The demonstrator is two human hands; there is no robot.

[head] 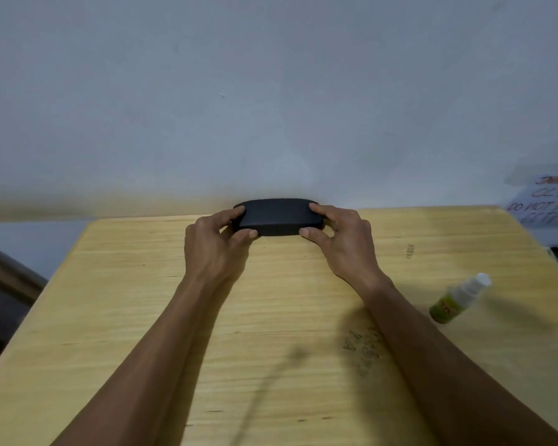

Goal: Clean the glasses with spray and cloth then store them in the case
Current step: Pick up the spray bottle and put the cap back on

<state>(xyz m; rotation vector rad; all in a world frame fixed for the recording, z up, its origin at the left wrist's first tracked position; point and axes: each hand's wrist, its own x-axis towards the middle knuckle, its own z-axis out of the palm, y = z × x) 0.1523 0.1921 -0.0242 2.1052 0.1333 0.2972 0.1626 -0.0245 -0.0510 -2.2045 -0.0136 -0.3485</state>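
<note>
— Forearms are reaching in from the near edge across the wooden tabletop (271, 317). What are they leading to?

— Both are stretching to the black case (276, 216), which is sitting closed at the far edge of the tabletop, close to the pale wall (271, 91).

— Anything showing inside it?

— Nothing; the lid is lying shut, so I cannot tell what it is holding.

— And the fingers?

— The left hand (215, 244) is gripping the case's left end, fingers curled over the top and thumb pressing the front. The right hand (342, 243) is mirroring it on the right end, index finger lying on top, thumb on the front edge. Both are clamping on the case.

— Other containers?

— A small spray bottle (458, 299) with a white cap and green label is standing on the right side of the tabletop, well apart from the hands. Its contents are too blurred to judge.
</note>
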